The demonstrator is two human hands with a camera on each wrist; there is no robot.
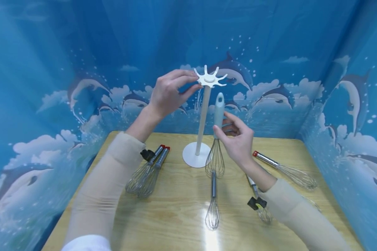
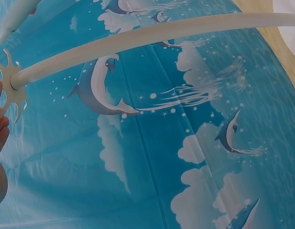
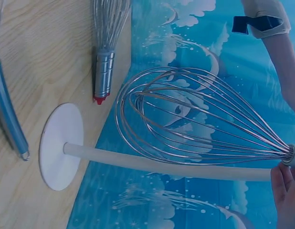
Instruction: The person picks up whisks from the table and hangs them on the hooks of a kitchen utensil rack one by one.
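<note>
Thumb and fingers of my left hand [image 1: 171,90] pinch the hooked top [image 1: 209,80] of a white utensil stand [image 1: 202,120], at its left side. My right hand [image 1: 238,139] grips a whisk with a pale blue handle [image 1: 219,109], held upright beside the pole with its wires down. The handle's hanging hole is at the upper end, a little below the hooks. In the right wrist view the wire loops [image 3: 205,114] overlap the stand's pole [image 3: 176,167]. The left wrist view shows the prongs [image 2: 17,102] beside my fingertips.
The round white base [image 1: 193,158] stands on a wooden table [image 1: 172,216]. Two whisks [image 1: 149,174] lie at the left, a small metal whisk [image 1: 213,205] at front centre. A red-tipped whisk [image 1: 286,169] and another whisk [image 1: 254,190] lie right. Dolphin-print curtains [image 1: 163,35] surround the table.
</note>
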